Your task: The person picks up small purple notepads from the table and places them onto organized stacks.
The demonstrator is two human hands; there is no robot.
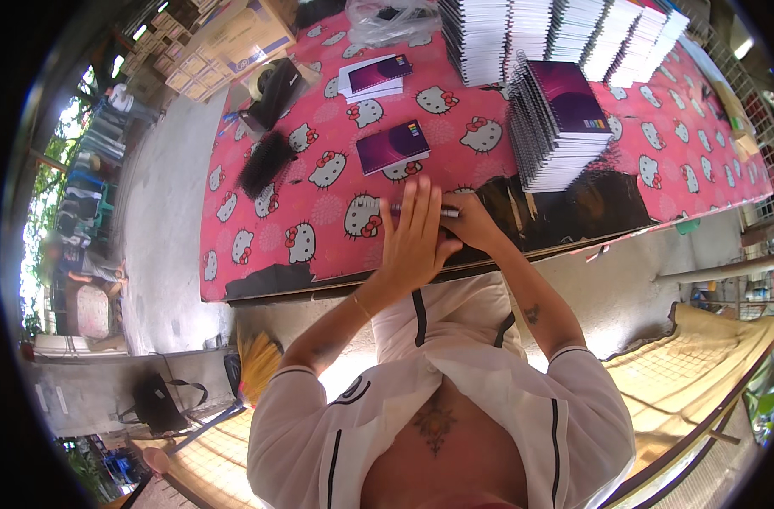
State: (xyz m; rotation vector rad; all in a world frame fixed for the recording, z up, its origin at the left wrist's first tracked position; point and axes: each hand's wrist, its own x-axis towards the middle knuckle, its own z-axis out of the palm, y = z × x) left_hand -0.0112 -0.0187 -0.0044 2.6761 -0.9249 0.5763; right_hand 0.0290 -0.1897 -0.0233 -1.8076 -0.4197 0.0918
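At the table's near edge, my left hand lies flat with its fingers stretched out, against a thin purple notebook seen edge-on. My right hand is closed on the notebook's right end. Most of the notebook is hidden behind my fingers. Just beyond my hands lies a purple-covered booklet with white pages showing under it. Farther back, another purple cover rests on white sheets. To the right stands a stack of spiral-bound notebooks with a purple cover on top.
A pink cartoon-cat cloth covers the table, torn over dark patches. Black wire coils and a tape dispenser sit at left. Tall stacks of spiral notebooks and a clear plastic bag are at the back. Cardboard boxes stand far left.
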